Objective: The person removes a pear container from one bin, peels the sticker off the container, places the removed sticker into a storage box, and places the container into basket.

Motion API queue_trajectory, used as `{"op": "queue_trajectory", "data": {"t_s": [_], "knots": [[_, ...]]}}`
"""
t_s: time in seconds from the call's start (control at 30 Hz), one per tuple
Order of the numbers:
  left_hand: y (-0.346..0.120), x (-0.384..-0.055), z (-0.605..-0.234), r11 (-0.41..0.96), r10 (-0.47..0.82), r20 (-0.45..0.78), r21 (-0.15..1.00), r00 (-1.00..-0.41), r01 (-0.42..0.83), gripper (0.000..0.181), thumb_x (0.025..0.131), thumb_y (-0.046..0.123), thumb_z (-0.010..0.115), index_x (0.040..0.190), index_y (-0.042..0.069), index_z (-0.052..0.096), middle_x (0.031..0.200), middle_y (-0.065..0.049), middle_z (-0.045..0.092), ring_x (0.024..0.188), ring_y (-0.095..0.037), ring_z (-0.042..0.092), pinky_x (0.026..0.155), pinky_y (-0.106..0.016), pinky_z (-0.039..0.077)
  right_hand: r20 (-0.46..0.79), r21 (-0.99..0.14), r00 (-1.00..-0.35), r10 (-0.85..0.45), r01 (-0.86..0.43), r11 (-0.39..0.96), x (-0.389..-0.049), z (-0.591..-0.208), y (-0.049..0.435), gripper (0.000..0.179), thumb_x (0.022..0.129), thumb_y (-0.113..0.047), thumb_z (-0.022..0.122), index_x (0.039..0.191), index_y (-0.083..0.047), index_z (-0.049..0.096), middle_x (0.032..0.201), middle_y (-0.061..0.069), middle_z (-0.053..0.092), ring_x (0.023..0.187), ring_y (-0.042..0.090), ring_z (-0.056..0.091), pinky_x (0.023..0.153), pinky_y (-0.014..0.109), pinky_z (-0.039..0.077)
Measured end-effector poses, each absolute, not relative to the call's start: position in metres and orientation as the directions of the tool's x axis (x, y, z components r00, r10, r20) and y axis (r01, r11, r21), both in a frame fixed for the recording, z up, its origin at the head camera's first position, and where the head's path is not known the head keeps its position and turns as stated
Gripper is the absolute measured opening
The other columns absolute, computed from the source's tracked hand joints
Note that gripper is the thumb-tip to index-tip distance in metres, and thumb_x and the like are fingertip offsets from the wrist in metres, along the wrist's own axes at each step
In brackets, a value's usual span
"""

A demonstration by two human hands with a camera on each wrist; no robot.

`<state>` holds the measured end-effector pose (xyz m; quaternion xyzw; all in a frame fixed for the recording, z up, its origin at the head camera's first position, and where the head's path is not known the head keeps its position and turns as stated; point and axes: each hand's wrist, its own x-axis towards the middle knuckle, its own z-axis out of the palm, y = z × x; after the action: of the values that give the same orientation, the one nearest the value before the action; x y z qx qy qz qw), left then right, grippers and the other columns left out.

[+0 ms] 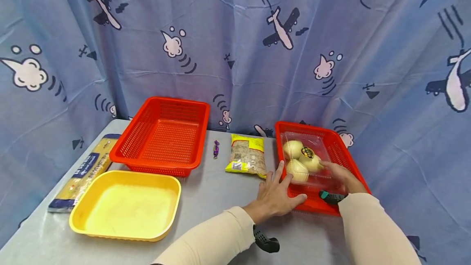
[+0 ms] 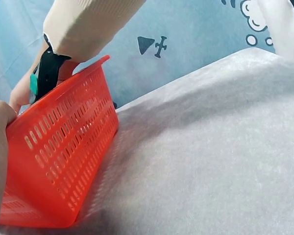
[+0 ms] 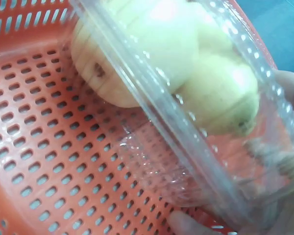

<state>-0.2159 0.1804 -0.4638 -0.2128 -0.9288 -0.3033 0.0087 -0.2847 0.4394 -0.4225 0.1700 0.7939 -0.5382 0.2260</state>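
My right hand (image 1: 340,175) grips a clear plastic clamshell box (image 1: 312,140) by its right side, inside the right-hand red basket (image 1: 312,205). Three pale yellow round fruits (image 1: 299,171) show through the plastic, with a dark round label on the lid. In the right wrist view the clamshell (image 3: 152,181) stands tilted over the slotted basket floor (image 3: 63,156), with fingers along its edge. My left hand (image 1: 274,195) is spread at the basket's near left corner, fingertips at the rim. The left wrist view shows the basket's slotted side wall (image 2: 63,147) and part of that hand.
A yellow and clear bag (image 1: 247,155) lies left of the basket, and a purple-wrapped candy (image 1: 216,149) beyond it. Another red basket (image 1: 167,166), a yellow tray (image 1: 125,207) and a long yellow-blue package (image 1: 86,167) occupy the left side. A patterned curtain (image 1: 220,32) hangs behind the table.
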Motion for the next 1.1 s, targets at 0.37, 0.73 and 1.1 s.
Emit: {"op": "queue_trajectory", "data": {"t_s": [0.37,0.73,1.1], "knots": [[0.179,-0.214,-0.463,0.704,0.397,0.153,0.582,-0.905,0.407,0.074,0.086,0.07,0.045,0.146,0.028,0.044,0.161,0.006,0.004,0.136,-0.033,0.027,0.101,-0.055,0.034,-0.521,-0.853,-0.849,-0.09,0.522,0.004,-0.284,-0.429,0.444,0.054,0.1,-0.043,0.045,0.136,-0.003,0.032,0.103,0.006,0.064,0.103,0.036,0.06,0.089,0.059,0.045],[0.18,-0.215,-0.463,0.701,0.394,0.153,0.587,-0.906,0.405,0.074,0.085,0.071,0.045,0.147,0.029,0.043,0.161,0.006,0.004,0.136,-0.033,0.027,0.1,-0.057,0.034,-0.48,-0.877,-0.877,-0.02,0.479,0.034,-0.283,-0.416,0.442,0.056,0.099,-0.041,0.049,0.135,-0.001,0.032,0.115,0.014,0.059,0.107,0.042,0.058,0.086,0.061,0.045],[0.18,-0.214,-0.462,0.701,0.399,0.126,0.597,-0.908,0.391,0.074,0.085,0.07,0.046,0.147,0.03,0.04,0.161,0.007,0.002,0.137,-0.033,0.026,0.101,-0.056,0.033,-0.46,-0.888,-0.883,0.096,0.459,-0.03,-0.271,-0.394,0.44,0.058,0.095,-0.042,0.057,0.135,-0.01,0.029,0.141,0.02,0.031,0.112,0.041,0.049,0.085,0.059,0.046]]}}
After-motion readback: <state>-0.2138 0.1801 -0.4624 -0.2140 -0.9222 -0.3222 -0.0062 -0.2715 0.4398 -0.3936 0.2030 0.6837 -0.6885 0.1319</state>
